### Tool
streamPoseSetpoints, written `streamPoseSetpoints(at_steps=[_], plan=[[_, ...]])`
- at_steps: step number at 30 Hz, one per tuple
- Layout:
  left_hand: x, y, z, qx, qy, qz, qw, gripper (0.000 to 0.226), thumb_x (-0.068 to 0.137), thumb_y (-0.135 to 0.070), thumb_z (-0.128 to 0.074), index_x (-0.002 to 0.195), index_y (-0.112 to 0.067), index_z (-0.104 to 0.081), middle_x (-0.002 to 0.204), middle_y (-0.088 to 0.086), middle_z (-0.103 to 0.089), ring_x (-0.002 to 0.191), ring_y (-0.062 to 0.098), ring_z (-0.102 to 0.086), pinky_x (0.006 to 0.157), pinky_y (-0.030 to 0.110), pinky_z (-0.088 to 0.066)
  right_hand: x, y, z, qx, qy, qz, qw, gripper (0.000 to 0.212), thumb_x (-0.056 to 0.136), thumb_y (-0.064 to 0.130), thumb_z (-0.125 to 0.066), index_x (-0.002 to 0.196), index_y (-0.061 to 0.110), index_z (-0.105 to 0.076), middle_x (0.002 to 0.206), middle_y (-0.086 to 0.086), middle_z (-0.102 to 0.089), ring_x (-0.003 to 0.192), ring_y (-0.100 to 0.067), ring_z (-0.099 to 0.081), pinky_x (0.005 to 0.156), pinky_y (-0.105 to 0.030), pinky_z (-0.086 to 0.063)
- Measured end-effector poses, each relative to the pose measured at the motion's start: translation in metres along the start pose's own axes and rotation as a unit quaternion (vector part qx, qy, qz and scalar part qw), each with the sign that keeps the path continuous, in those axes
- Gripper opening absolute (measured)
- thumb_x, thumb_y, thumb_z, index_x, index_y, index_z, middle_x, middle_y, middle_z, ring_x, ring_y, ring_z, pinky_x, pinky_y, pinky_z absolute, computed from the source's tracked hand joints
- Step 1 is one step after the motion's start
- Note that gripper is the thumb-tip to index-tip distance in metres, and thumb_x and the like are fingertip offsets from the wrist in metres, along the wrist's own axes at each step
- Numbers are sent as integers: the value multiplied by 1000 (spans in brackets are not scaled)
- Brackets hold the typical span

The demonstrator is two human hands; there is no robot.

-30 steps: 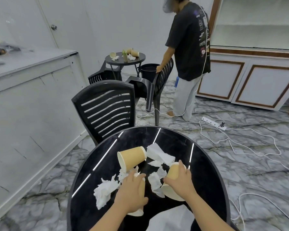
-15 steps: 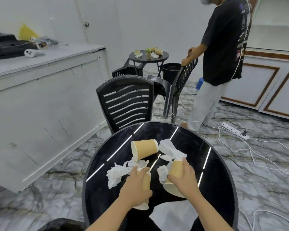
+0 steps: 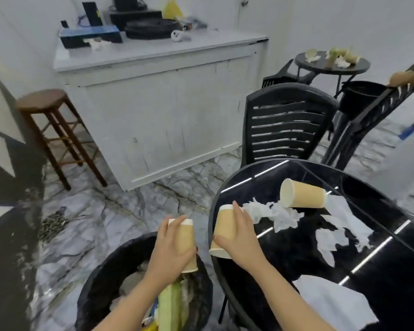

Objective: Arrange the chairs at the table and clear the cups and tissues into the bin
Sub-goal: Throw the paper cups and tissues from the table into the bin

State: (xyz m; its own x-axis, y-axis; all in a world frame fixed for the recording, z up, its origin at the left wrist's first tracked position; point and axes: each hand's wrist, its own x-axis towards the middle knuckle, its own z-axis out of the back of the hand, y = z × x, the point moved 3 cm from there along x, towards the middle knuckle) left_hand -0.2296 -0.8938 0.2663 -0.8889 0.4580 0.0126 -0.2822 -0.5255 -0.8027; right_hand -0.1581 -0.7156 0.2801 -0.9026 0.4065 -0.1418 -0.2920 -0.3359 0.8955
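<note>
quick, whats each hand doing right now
Left hand: grips a paper cup above the bin.
Right hand: grips a second paper cup at the table edge.

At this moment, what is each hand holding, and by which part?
The left hand grips one paper cup around its side wall, above the bin. The right hand grips a second paper cup around its side wall, at the table edge.
</note>
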Motion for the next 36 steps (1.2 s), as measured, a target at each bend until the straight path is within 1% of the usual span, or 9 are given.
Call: streamPoseSetpoints(at_steps=[3, 5, 10, 16, 21, 26, 29, 32, 36], plan=[[-37, 61, 34, 4, -25, 68, 997, 71, 73, -32, -72, 119, -63, -28, 148, -12, -15, 126, 5, -26, 92, 28, -35, -7, 3, -69, -28, 75, 2, 997, 96, 74, 34, -68, 145, 38, -4, 155, 1, -4, 142, -18, -10, 105, -29, -21], [-63, 100, 46, 14, -24, 109, 994, 72, 73, -33, -72, 119, -64, -26, 149, -12, -12, 127, 7, -27, 93, 29, -38, -15, -3, -113, -49, 112, -11, 992, 95, 75, 36, -67, 146, 37, -4, 154, 1, -7, 141, -20, -15, 102, -28, -24], [-110, 188, 56, 38, -11, 174, 984, 74, 68, -36, -72, 131, -45, -33, 149, -6, -13, 136, 20, -28, 102, 29, -33, -38, -44, -212, -80, 203, -57, 974, 94, 77, 32, -65, 146, 37, -2, 158, -1, 1, 145, -20, 1, 110, -36, -20], [-123, 280, 32, 48, -28, 217, 975, 71, 67, -34, -69, 123, -55, -31, 149, -5, -14, 132, 24, -35, 102, 34, -37, -44, -121, -297, -137, 269, -96, 949, 98, 74, 34, -64, 146, 37, 2, 156, -4, 4, 145, -24, -2, 112, -37, -19], [-126, 337, -5, 49, -65, 235, 969, 74, 66, -26, -70, 132, -35, -37, 147, 3, -22, 132, 25, -34, 106, 37, -36, -40, -182, -349, -180, 292, -92, 935, 99, 70, 38, -65, 145, 41, 1, 158, -4, 8, 145, -27, -5, 113, -39, -20], [-132, 369, -26, 64, -33, 251, 965, 77, 66, -34, -68, 135, -34, -35, 153, 2, -13, 138, 26, -29, 107, 41, -36, -39, -217, -377, -178, 322, -90, 925, 110, 66, 48, -68, 144, 41, 9, 156, -5, 21, 145, -30, 0, 114, -40, -16], [-136, 369, -20, 128, -28, 258, 957, 78, 75, -46, -64, 141, -42, -21, 157, -4, 3, 143, 24, -14, 112, 55, -23, -42, -221, -375, -228, 340, -79, 909, 118, 63, 68, -64, 139, 45, 22, 150, 0, 36, 140, -31, 26, 115, -50, 1], [-135, 352, 0, 132, -45, 259, 956, 73, 81, -47, -59, 142, -40, -20, 158, -6, 6, 144, 25, -11, 112, 58, -15, -42, -201, -353, -240, 323, -82, 912, 115, 61, 73, -61, 136, 50, 24, 150, 3, 37, 140, -28, 29, 114, -54, 3], [-119, 296, 36, 127, -41, 227, 965, 71, 83, -46, -59, 142, -34, -24, 157, -7, 1, 143, 21, -16, 114, 53, -17, -35, -136, -306, -221, 275, -50, 934, 105, 66, 73, -57, 133, 56, 22, 152, 8, 32, 142, -25, 23, 113, -56, 2]])
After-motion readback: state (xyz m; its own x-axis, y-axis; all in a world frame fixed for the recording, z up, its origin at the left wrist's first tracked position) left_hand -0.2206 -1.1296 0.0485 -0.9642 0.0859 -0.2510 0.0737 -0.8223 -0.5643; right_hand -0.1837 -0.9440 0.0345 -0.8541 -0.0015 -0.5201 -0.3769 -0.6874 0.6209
